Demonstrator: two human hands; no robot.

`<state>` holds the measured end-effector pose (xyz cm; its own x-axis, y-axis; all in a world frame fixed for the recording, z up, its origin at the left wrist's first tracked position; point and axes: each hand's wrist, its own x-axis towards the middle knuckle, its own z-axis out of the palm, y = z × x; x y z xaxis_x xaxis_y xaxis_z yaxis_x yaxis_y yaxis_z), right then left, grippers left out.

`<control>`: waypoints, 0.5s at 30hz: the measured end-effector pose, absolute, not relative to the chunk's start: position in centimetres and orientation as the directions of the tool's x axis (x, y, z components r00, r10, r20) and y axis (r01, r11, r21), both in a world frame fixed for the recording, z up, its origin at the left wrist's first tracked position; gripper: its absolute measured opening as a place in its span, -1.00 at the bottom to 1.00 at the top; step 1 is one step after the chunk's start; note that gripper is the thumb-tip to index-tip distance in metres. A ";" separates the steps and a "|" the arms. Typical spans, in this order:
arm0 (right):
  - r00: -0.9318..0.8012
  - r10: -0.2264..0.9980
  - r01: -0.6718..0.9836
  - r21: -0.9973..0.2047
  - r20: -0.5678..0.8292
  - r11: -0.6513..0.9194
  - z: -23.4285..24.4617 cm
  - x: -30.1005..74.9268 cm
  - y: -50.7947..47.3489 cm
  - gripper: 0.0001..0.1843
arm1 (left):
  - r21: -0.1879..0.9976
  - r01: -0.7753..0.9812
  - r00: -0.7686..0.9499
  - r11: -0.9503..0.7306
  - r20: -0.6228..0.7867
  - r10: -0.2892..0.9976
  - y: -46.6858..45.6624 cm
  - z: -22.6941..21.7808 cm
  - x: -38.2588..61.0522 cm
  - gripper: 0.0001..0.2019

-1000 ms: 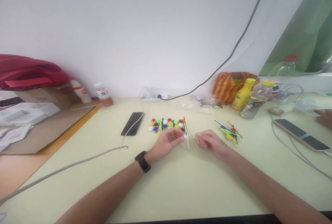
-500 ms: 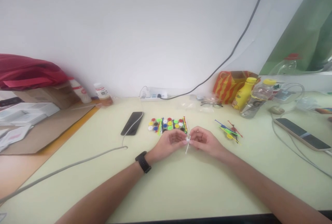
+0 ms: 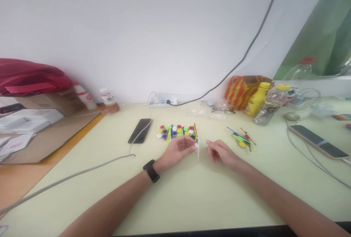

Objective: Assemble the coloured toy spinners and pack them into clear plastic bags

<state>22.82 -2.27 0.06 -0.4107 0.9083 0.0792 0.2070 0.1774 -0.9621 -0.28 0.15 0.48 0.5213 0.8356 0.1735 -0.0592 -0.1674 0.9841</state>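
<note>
Pieces [image 3: 179,131] with round tops in many colors lie in rows mid-frame. Just below, the left hand [image 3: 177,152], nearly closed, pinches a thin white stick [image 3: 198,153]. The right hand [image 3: 222,153], close by, is half curled; I cannot tell if it holds anything. A small bright pile [image 3: 241,139] sits right of the middle.
</note>
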 end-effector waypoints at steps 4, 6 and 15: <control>-0.381 0.917 0.182 -0.963 0.117 0.199 0.2 22.8 -2.0 -0.39 | 0.984 -0.054 0.541 -0.169 0.171 0.824 0.1 0.4 -0.3 -0.70; -0.373 0.920 0.143 -0.972 0.123 0.188 0.3 22.6 -2.1 -0.50 | 0.984 -0.048 0.551 -0.172 0.170 0.817 0.1 0.5 -0.3 -0.70; -0.377 0.920 0.083 -0.985 0.112 0.154 0.1 22.0 -2.2 -0.55 | 0.980 -0.004 0.586 -0.201 0.165 0.794 -0.1 0.7 -0.4 -0.70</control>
